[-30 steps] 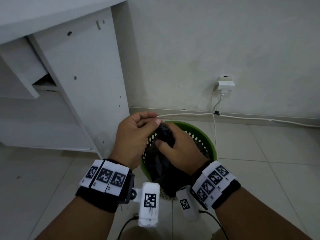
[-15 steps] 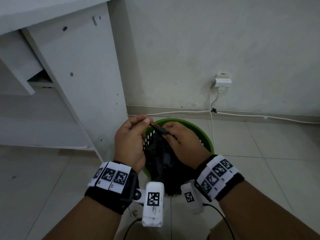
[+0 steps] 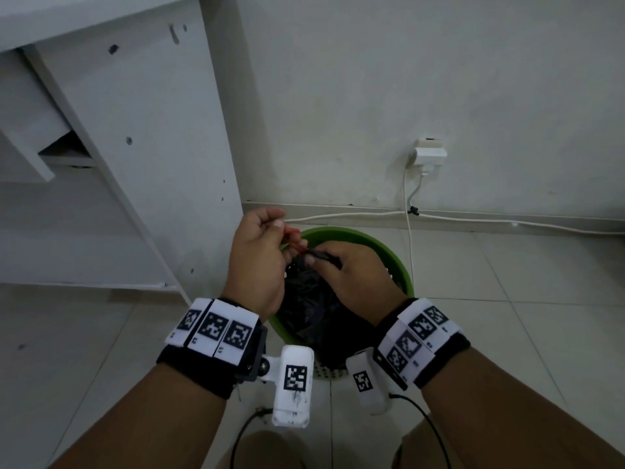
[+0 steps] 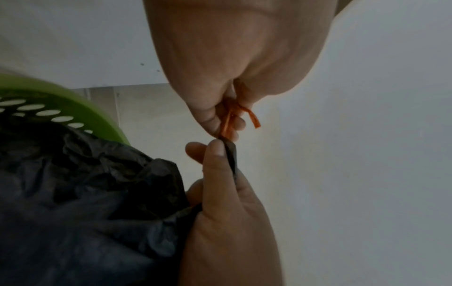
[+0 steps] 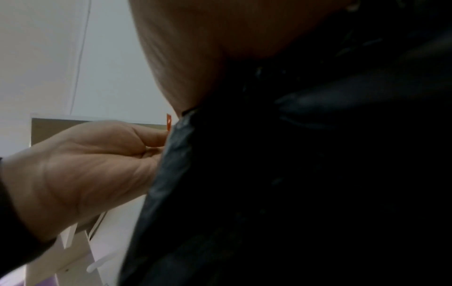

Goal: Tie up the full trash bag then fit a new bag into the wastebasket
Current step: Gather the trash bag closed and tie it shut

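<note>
The black trash bag (image 3: 314, 299) sits inside the green perforated wastebasket (image 3: 382, 252), which stands on the tiled floor (image 3: 507, 316) close to the white wall (image 3: 406, 79), at about 12 o'clock from the person's wrists. The bag's mouth is gathered into a twisted neck that rises above the rim.

The right hand (image 3: 351, 279) has its thumb and fingers curled tight around that gathered neck; in the left wrist view the dark plastic runs between thumb and forefinger, the tip of the twist poking out just past the thumbnail. The left hand (image 3: 257, 258), at roughly 10 o'clock from the right one, pinches an orange drawstring (image 4: 232, 118) between its curled fingers; the string comes out of the bag's neck right where the two hands meet, and a short loose end hangs off beside a small knot. The hands are touching or nearly so at the fingertips.

At 9 o'clock from the basket stands a white cabinet panel (image 3: 152, 147). At 1 o'clock, a white plug adapter (image 3: 427, 155) sits on the wall, with a white cable (image 3: 407, 214) dropping from it and running along the skirting.
</note>
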Tool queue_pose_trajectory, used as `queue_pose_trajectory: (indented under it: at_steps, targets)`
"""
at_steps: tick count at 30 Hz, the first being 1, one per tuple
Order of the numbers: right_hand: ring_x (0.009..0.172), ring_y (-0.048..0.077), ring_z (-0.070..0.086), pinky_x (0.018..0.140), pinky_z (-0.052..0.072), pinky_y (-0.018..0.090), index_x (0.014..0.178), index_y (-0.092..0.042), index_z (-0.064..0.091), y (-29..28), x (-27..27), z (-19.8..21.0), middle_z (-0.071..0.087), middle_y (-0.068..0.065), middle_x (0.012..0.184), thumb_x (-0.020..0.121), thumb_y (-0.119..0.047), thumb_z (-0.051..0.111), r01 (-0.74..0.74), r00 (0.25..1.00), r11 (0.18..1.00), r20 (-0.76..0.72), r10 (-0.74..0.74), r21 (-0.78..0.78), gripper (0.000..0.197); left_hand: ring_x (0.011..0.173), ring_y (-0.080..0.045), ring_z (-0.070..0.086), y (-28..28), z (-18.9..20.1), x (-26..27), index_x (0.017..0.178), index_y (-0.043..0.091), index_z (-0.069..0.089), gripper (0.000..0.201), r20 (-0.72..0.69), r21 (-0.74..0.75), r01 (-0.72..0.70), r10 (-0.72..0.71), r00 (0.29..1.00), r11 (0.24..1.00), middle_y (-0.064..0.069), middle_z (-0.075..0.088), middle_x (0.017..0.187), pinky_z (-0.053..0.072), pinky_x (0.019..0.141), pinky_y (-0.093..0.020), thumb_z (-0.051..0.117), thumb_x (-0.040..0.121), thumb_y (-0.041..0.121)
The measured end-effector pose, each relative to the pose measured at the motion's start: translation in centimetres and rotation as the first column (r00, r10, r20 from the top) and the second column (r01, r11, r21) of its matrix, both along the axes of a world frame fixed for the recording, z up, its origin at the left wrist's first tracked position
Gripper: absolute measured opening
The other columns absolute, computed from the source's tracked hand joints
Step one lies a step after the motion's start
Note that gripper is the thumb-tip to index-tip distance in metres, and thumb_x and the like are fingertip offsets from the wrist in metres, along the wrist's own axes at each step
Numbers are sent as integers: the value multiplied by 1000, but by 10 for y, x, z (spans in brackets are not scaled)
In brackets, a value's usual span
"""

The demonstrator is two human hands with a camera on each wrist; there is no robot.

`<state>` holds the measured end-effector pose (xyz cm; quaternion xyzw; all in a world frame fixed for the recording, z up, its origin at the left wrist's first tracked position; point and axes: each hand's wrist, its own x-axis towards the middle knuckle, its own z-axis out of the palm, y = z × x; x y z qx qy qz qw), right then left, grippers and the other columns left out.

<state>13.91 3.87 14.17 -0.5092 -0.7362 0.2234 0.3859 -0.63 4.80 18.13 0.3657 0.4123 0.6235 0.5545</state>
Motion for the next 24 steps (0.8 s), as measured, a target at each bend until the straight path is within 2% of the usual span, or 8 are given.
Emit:
queue_pose_trajectory:
  at_steps: [2,4,6,9,13,16,20,24]
  targets:
    - [68,15,61,67,48,34,86,-16,69,-1,5,-1,67,-2,72,94,-34,60,-77,991,997,109,77,-5,21,58,-14,48,5,-6,-4,100,17,53,21,-165,31,21,-16,986,999,-3,49,67,45,60,-30,35,102,5]
    - [64,13,58,67,44,33,87,-15,69,-2,12,-1,64,-6,69,95,-31,59,-125,966,992,227,122,-2,21,60,-13,47,9,-9,-10,98,27,53,15,-431,120,67,-9,902,991,1,49,69,42,59,-31,41,99,19]
    - [66,13,58,69,44,35,88,-16,69,-3,20,0,62,-10,70,96,-30,58,-135,948,991,289,130,-3,20,63,-14,51,10,-9,-17,103,31,53,8,-698,198,159,25,716,967,3,53,73,44,65,-29,49,98,25]
    - [70,16,59,71,48,40,86,-16,70,-1,27,-2,64,-9,74,94,-33,54,-141,932,990,337,135,-7,24,68,-5,48,11,-11,-19,120,26,56,22,-884,274,342,96,458,899,13,46,75,39,64,-19,55,98,24]
    - [82,25,56,75,47,46,85,-19,70,0,34,-9,66,0,83,91,-50,35,-112,855,994,510,95,3,46,87,-17,55,14,-24,-22,122,25,57,24,-989,139,541,85,123,829,5,46,99,46,74,-32,50,100,31]
    - [90,27,56,77,45,46,85,-18,70,-1,41,-13,66,2,89,90,-50,32,-100,827,995,554,90,-12,49,75,-25,55,13,-28,-26,115,24,57,23,-995,-19,565,37,-88,825,-1,38,100,49,68,-36,47,100,39]
    - [98,26,55,85,37,40,92,-18,68,-1,47,-15,64,1,98,88,-50,26,-84,792,992,597,126,-98,53,69,-24,51,13,-30,-31,100,21,58,24,-976,-108,594,28,-214,797,-2,32,97,43,63,-32,46,100,42]
    - [107,24,54,91,32,37,102,-21,68,4,52,-9,64,-1,106,90,-37,39,-78,725,985,669,162,-153,36,71,-21,48,19,-36,-36,96,13,62,31,-958,-167,625,23,-285,763,-1,32,94,33,64,-29,45,102,37]
